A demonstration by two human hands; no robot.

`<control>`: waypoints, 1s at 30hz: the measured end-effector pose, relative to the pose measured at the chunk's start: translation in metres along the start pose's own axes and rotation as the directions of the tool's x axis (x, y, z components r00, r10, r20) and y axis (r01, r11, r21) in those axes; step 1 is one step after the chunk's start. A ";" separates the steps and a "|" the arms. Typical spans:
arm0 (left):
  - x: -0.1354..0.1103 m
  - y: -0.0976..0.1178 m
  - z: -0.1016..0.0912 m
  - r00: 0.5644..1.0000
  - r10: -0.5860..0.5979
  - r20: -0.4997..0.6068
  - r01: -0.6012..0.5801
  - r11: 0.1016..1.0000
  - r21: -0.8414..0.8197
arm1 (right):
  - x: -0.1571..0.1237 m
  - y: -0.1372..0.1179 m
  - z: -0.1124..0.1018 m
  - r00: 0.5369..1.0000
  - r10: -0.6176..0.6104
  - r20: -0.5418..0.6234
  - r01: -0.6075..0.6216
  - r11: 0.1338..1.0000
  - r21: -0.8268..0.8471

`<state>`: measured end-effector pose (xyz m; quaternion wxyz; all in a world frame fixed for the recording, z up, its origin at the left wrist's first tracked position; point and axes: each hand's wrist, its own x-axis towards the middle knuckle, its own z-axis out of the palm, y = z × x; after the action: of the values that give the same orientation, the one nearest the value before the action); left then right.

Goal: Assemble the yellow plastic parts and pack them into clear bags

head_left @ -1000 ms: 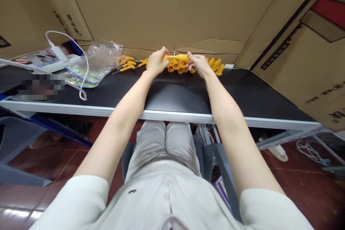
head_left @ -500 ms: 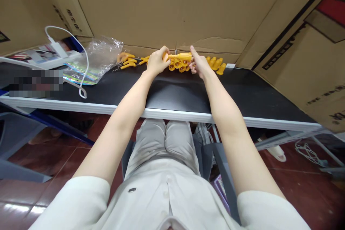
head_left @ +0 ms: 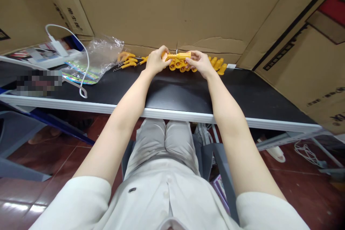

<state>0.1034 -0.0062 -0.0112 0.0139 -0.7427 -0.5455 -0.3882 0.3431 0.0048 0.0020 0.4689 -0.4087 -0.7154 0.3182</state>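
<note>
Above the back part of the desk, a yellow plastic tube-shaped piece (head_left: 179,56) lies level between my two hands. My left hand (head_left: 157,61) pinches its narrower left end, which is partly covered by my fingers. On the wider right end, my right hand (head_left: 201,64) closes with thumb and fingers. Several yellow hollow tubes (head_left: 178,65) lie just beneath it, their open ends facing me. More yellow tubes (head_left: 221,68) lie to the right of my right hand. Left of my left hand are several yellow handle-like pieces (head_left: 129,63) with thin metal ends.
A clear plastic bag (head_left: 104,52) lies on the black desktop (head_left: 178,95) at the left. Near it are a white cable (head_left: 87,57) and a white plug (head_left: 58,48). Cardboard walls (head_left: 151,7) enclose the back and sides. A grey metal edge (head_left: 183,115) runs along the front.
My right hand has shifted its hold: its raised thumb has come down and the fingers now curl over the tube's right end. My left hand stays almost in place.
</note>
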 end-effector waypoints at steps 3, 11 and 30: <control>0.002 -0.004 0.003 1.000 0.002 -0.018 -0.002 1.000 -0.016 | 0.002 0.004 -0.003 1.000 -0.012 0.011 0.012 1.000 -0.002; 0.006 -0.013 0.014 0.993 0.048 -0.112 -0.055 0.996 -0.067 | 0.010 0.016 -0.009 0.997 -0.047 0.067 0.044 0.998 0.049; 0.000 -0.026 0.005 0.993 -0.110 -0.033 0.104 0.982 -0.158 | 0.031 0.019 0.011 0.985 -0.117 -0.124 0.108 0.991 -0.076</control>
<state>0.0845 0.0068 -0.0253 -0.0536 -0.7028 -0.5523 -0.4452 0.3309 0.0400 -0.0050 0.5167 -0.4031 -0.7163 0.2396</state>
